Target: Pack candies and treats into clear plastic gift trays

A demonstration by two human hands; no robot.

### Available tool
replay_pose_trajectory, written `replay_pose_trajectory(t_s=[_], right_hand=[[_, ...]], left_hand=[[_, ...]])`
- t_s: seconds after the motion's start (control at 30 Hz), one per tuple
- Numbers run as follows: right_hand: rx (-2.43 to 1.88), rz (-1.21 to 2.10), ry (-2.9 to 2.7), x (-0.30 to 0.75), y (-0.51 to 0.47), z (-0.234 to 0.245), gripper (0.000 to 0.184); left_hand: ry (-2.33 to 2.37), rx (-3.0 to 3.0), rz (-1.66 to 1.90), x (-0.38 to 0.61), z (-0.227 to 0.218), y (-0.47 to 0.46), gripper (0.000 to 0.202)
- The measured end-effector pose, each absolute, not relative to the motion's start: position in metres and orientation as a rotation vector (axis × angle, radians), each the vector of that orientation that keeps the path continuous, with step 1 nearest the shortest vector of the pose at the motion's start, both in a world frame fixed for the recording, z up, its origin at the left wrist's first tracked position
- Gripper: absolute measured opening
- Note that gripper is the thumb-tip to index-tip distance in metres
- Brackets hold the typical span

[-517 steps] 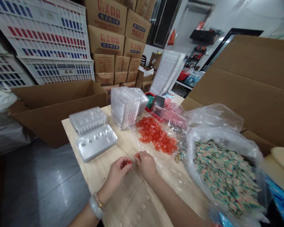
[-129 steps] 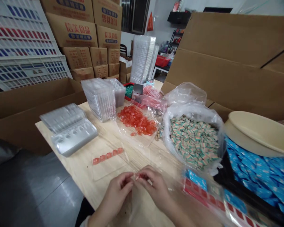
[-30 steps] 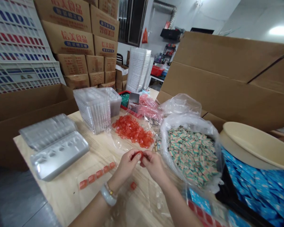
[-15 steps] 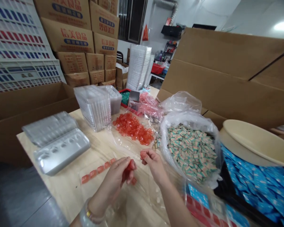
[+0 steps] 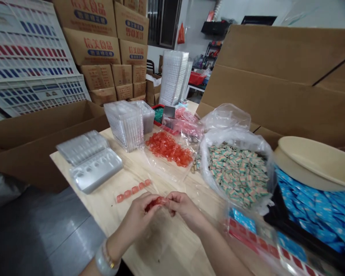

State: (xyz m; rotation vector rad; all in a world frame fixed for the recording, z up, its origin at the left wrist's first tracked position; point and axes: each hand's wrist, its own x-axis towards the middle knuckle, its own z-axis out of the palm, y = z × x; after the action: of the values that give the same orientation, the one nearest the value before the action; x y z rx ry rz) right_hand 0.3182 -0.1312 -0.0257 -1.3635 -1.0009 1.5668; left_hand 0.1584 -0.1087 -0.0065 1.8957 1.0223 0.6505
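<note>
My left hand [image 5: 139,211] is closed around a few small red translucent plastic pieces [image 5: 158,201]. The fingertips of my right hand [image 5: 181,207] pinch together at the right end of these pieces, touching my left fingers. Just what lies between the right fingertips is partly hidden. To the left, on the wooden table [image 5: 138,165], a row of similar red pieces [image 5: 134,189] lies in a clear strip. Beyond my hands a loose heap of red pieces [image 5: 169,148] is spread on a clear plastic sheet.
A clear bag [image 5: 237,176] of small printed packets stands right of the heap. Clear plastic trays [image 5: 96,168] lie at the left table edge, with stacked ones [image 5: 125,124] behind. Blue packets [image 5: 313,211] and a cream basin [image 5: 319,163] are at right; cardboard boxes [image 5: 94,46] rise behind.
My right hand has moved left to meet my left hand, closing the gap between them. The view has shifted slightly, so the table sits further right and higher.
</note>
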Motion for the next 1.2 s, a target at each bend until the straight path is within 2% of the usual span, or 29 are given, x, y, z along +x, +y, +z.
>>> replay_pose_trajectory(t_s=[0.07, 0.17, 0.23, 0.43, 0.57, 0.67, 0.8, 0.93, 1.03, 1.2], right_hand=[[-1.459, 1.453, -1.081, 0.322, -0.138, -0.032, 0.020], [-1.608, 1.065, -1.263, 0.329, -0.151, -0.042, 0.013], [-1.613, 0.903, -1.390, 0.331, -0.160, -0.044, 0.016], [-1.620, 0.695, -1.794, 0.320, -0.170, -0.047, 0.029], [-1.749, 0.460, -1.981, 0.313, -0.167, -0.059, 0.026], [-1.812, 0.372, -2.022, 0.310, -0.170, -0.057, 0.023], [-1.744, 0.483, -1.792, 0.305, -0.176, -0.037, 0.021], [-1.622, 0.824, -1.554, 0.299, -0.169, -0.026, 0.011], [-1.631, 0.897, -1.392, 0.297, -0.161, -0.027, 0.009], [-1.576, 1.022, -1.205, 0.295, -0.161, -0.032, 0.019]], left_hand=[[1.098, 1.993, 0.571, 0.155, -0.010, -0.115, 0.019], [1.196, 2.126, 0.453, 0.164, -0.019, -0.125, 0.021], [1.232, 2.185, 0.385, 0.177, -0.024, -0.129, 0.024], [1.331, 2.237, 0.191, 0.197, -0.027, -0.128, 0.028], [1.205, 2.058, 0.343, 0.183, -0.026, -0.122, 0.021], [1.077, 1.621, 0.461, 0.168, -0.028, -0.123, 0.021], [1.003, 1.227, 0.541, 0.161, -0.031, -0.131, 0.032], [1.131, 1.479, 0.777, 0.166, -0.025, -0.137, 0.023], [1.113, 1.591, 0.832, 0.167, -0.019, -0.138, 0.018], [1.151, 1.580, 0.929, 0.169, -0.021, -0.139, 0.017]])
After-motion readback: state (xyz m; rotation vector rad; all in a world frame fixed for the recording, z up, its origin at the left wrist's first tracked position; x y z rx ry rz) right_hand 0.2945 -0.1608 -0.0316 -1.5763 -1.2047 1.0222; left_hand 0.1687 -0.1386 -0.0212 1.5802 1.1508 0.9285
